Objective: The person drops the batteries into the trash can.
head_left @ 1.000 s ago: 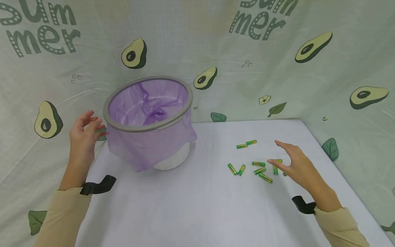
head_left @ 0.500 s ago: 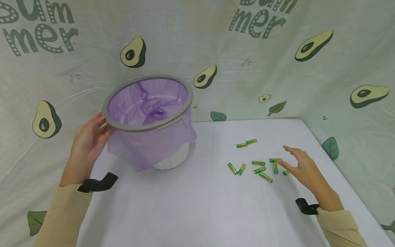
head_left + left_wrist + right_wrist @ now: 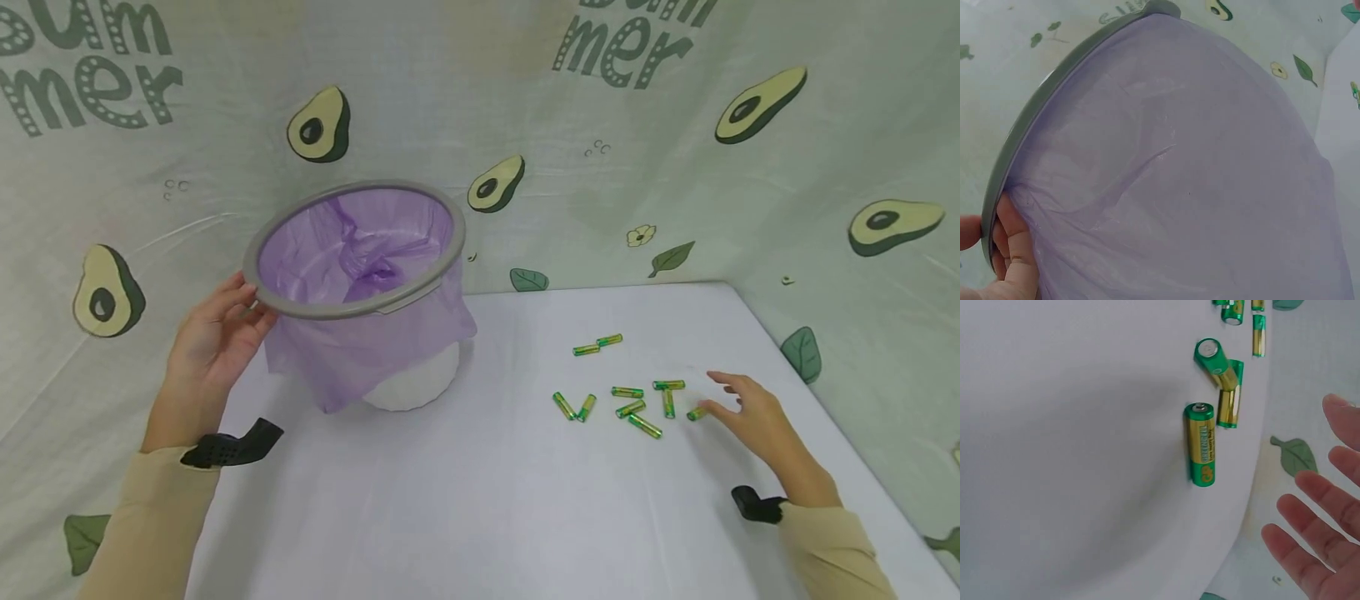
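My left hand (image 3: pixel 216 342) holds the grey rim (image 3: pixel 358 310) of a round wastebasket (image 3: pixel 414 382) at its left side. In the left wrist view, the thumb and the bent fingers (image 3: pixel 1019 247) lie on opposite sides of that rim. A thin purple bag (image 3: pixel 375 354) lines the basket and drapes down over its outside. At the table's right, my right hand (image 3: pixel 765 429) hovers with spread fingers, its tips close to the rightmost green and gold battery (image 3: pixel 696 413). Seen from the right wrist, one battery (image 3: pixel 1202 445) lies apart from the hand, and the palm is bare.
Several more batteries lie loose left of my right hand, among them a crossed pair (image 3: pixel 630 409) and two farther back (image 3: pixel 587 350). A white cloth covers the table (image 3: pixel 480 500). Behind it hangs a curtain (image 3: pixel 420 83) printed with avocados.
My left hand has come right to the basket and taken hold of its rim. My right hand has drifted right and slightly down, uncovering batteries beside it. The batteries stay where they lay.
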### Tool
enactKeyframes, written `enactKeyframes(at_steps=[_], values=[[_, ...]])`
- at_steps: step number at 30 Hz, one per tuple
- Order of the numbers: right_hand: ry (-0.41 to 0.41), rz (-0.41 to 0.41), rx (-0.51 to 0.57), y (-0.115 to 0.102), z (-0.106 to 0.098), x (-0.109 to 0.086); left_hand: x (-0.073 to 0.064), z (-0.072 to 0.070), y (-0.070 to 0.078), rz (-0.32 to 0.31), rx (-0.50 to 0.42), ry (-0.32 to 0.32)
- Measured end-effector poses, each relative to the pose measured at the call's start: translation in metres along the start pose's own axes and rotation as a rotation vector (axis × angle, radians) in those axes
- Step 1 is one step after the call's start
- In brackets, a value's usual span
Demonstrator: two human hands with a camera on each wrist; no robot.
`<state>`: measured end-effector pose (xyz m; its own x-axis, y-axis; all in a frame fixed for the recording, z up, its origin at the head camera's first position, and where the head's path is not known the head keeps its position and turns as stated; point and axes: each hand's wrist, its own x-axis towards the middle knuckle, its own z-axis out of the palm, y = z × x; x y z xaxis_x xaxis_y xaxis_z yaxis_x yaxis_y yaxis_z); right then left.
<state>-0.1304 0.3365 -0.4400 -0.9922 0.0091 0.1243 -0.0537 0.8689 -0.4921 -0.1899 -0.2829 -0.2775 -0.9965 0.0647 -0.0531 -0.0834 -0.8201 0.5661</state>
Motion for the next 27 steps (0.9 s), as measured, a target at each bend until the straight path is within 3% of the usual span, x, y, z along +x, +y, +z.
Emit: enactKeyframes(at_steps=[10,18,23,27], values=[[-0.015,0.039,0.071,0.032,0.005,0.002,0.002,0.002,-0.002,0.003,-0.010,-0.019],[-0.135,0.195,0.162,0.057,0.009,0.006,0.003,0.002,-0.003,0.014,-0.015,-0.030],[-0.183,0.237,0.253,0.070,0.012,0.011,0.002,0.001,-0.002,0.020,0.008,-0.014],[-0.228,0.250,0.248,0.076,0.015,0.014,0.001,0.002,-0.002,0.021,0.020,0.009]])
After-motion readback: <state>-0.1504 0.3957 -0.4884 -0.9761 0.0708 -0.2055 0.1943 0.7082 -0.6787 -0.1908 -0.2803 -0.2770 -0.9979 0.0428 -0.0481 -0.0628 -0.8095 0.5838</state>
